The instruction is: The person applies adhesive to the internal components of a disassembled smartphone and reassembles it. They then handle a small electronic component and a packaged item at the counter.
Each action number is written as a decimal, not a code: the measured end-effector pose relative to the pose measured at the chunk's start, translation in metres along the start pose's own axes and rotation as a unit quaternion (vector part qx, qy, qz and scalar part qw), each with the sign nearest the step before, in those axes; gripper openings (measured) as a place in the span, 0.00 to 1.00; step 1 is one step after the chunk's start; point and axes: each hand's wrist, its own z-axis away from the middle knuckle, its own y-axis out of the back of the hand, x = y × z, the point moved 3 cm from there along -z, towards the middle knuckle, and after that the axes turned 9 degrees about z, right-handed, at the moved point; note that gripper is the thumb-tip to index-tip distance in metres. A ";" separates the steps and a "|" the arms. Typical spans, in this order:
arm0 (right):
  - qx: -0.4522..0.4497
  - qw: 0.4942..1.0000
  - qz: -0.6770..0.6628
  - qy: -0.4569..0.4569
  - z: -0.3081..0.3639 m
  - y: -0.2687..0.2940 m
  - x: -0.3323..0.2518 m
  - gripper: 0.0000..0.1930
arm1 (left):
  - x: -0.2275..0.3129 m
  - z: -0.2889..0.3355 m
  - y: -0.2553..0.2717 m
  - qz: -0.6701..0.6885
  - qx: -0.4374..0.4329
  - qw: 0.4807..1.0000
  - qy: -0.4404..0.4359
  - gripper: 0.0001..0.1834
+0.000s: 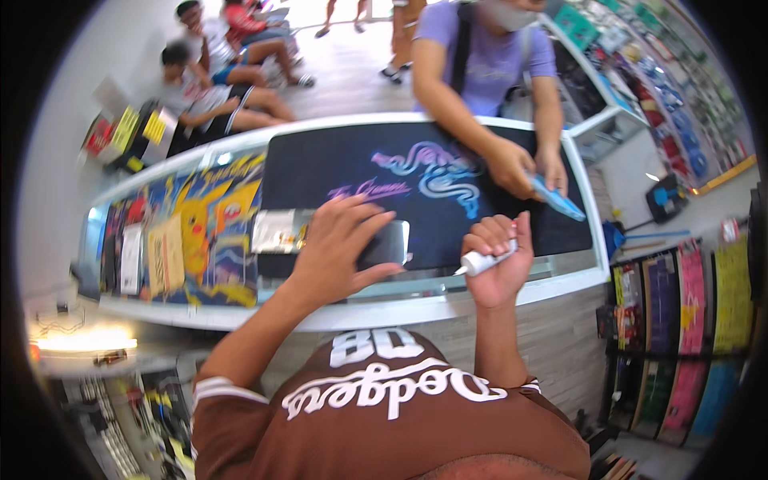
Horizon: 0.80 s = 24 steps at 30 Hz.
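Observation:
My right hand [502, 280] is closed around a small white squeeze bottle [480, 262]. Its pointed nozzle sticks out toward the left, over the counter's near edge. My left hand [340, 244], fingers spread, hovers over or rests on a dark, shiny phone-like slab [392, 242]; contact cannot be made out, and the hand covers part of the slab. Both lie over a black desk mat [320, 160] with a pink and blue snake design. Left of my left hand is a whitish packet or sheet [276, 230] with gold-coloured bits, partly hidden by the hand.
Across the counter [200, 316], a person in a purple shirt [448, 48] holds a light blue phone or case [558, 198]. A colourful cartoon-printed mat [208, 208] covers the left part. Display shelves [680, 320] stand at the right; seated people [212, 96] wait at the back left.

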 end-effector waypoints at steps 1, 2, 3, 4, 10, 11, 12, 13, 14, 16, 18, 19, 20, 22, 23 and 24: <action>0.027 1.000 -0.006 0.003 -0.002 0.009 0.017 0.24 | -0.010 -0.001 0.007 -0.004 -0.017 1.000 -0.012 0.34; 0.031 0.999 -0.018 0.013 -0.008 0.014 0.029 0.24 | -0.026 0.007 0.024 -0.020 -0.001 1.000 -0.001 0.32; -0.025 0.993 0.116 0.026 -0.025 -0.031 -0.036 0.24 | -0.020 -0.021 -0.009 0.035 0.122 0.992 -0.022 0.29; -0.028 0.992 0.116 0.036 -0.022 -0.029 -0.024 0.24 | -0.032 -0.009 0.013 0.017 0.124 0.992 -0.019 0.27; -0.088 0.986 0.139 0.025 -0.038 -0.050 0.062 0.21 | -0.113 0.007 0.113 -0.032 0.126 0.991 0.015 0.18; -0.101 0.984 0.143 0.019 -0.043 -0.052 0.079 0.21 | -0.126 0.010 0.121 -0.017 0.113 0.993 0.017 0.17; -0.096 0.983 0.157 0.020 -0.049 -0.053 0.098 0.20 | -0.137 0.010 0.126 0.000 0.087 0.996 0.021 0.18; -0.091 0.980 0.178 0.018 -0.056 -0.053 0.115 0.20 | -0.145 0.012 0.124 0.023 0.054 0.998 0.013 0.18; -0.081 0.974 0.208 0.023 -0.062 -0.051 0.134 0.20 | -0.154 0.013 0.122 0.047 0.022 0.999 0.004 0.18; -0.065 0.962 0.264 0.014 -0.073 -0.055 0.169 0.19 | -0.159 0.011 0.114 0.084 -0.027 0.996 -0.016 0.18; -0.025 0.953 0.303 -0.005 -0.092 -0.048 0.194 0.20 | -0.176 0.011 0.095 0.139 -0.057 0.989 -0.009 0.19; 0.002 0.952 0.307 -0.010 -0.101 -0.047 0.207 0.23 | -0.179 0.009 0.088 0.167 -0.066 0.984 -0.008 0.19; 0.062 0.934 0.351 0.004 -0.100 -0.050 0.218 0.23 | -0.179 0.012 0.082 0.272 -0.072 0.958 0.063 0.17; 0.063 0.914 0.399 0.037 -0.105 -0.046 0.234 0.23 | -0.190 0.014 0.079 0.281 -0.093 0.953 0.065 0.21; 0.062 0.902 0.423 0.051 -0.106 -0.043 0.237 0.24 | -0.193 0.014 0.077 0.285 -0.103 0.951 0.066 0.24; 0.047 0.894 0.444 0.051 -0.109 -0.040 0.240 0.24 | -0.194 0.014 0.079 0.310 -0.097 0.943 0.070 0.23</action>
